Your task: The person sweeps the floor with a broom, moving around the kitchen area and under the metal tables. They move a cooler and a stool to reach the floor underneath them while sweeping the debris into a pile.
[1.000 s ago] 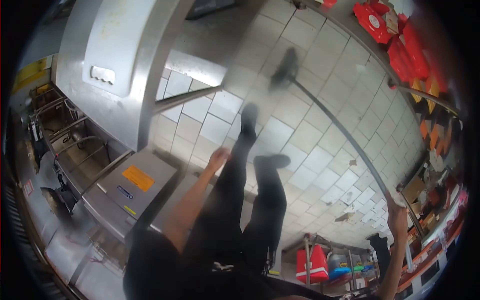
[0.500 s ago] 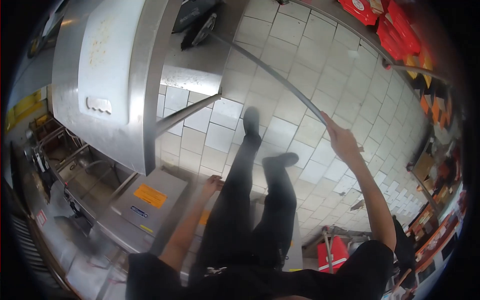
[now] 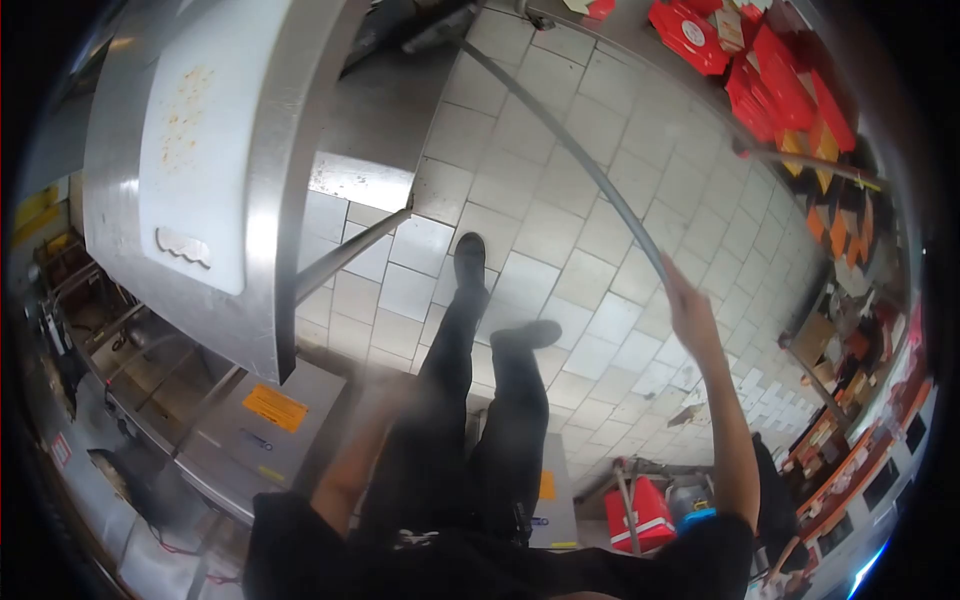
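Note:
My right hand (image 3: 690, 305) is closed around the lower end of a long grey pole (image 3: 605, 185). The pole slants up and left across the floor to a wide, flat, dark head (image 3: 440, 28), which lies over the lower shelf of the steel table and is partly smeared by motion. My left hand (image 3: 400, 388) hangs low beside my left leg, blurred, with its fingers smeared into the dark trousers. Grey metal lids with orange labels are close to it.
A steel table (image 3: 270, 300) with a white cutting board (image 3: 205, 140) stands at left. Its slanting leg (image 3: 355, 255) meets the tiled floor (image 3: 545, 280). Red cartons (image 3: 690, 40) fill a shelf at upper right. A red bag (image 3: 640, 515) sits at lower right.
The pole's head has moved up and right relative to the table's shelf. My right hand has shifted slightly down and right in view. My left hand has drawn in toward my leg and blurred.

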A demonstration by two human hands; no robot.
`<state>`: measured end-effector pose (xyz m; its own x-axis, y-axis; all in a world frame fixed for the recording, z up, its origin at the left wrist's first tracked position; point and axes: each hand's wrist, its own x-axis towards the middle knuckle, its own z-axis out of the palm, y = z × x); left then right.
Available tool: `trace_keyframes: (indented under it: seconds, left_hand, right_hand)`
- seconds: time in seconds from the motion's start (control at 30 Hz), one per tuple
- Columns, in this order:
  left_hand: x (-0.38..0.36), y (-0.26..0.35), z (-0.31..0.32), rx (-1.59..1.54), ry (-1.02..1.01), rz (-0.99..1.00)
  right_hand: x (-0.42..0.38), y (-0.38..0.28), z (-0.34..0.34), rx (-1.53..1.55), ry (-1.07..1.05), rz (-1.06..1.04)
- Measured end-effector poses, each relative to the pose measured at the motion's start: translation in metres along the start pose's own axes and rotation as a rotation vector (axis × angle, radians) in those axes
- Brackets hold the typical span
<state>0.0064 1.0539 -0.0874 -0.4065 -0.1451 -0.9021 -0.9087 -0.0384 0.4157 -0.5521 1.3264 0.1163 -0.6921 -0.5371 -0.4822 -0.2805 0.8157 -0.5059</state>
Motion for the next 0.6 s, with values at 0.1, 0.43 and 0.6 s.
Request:
trace_keyframes:
  seconds: [0.1, 0.43, 0.6]
  left_hand:
    - [-0.01, -0.012, -0.002, 0.172, 0.019, 0.295]
    - [-0.022, 0.055, -0.028, -0.326, 0.089, -0.079]
    - [-0.021, 0.011, -0.008, -0.177, -0.024, 0.093]
  right_hand:
    - [0.042, -0.008, 0.011, 0.011, -0.042, 0.04]
    - [-0.202, 0.097, 0.005, 0.043, -0.02, 0.256]
    - [-0.152, 0.152, 0.111, -0.035, 0.066, 0.214]
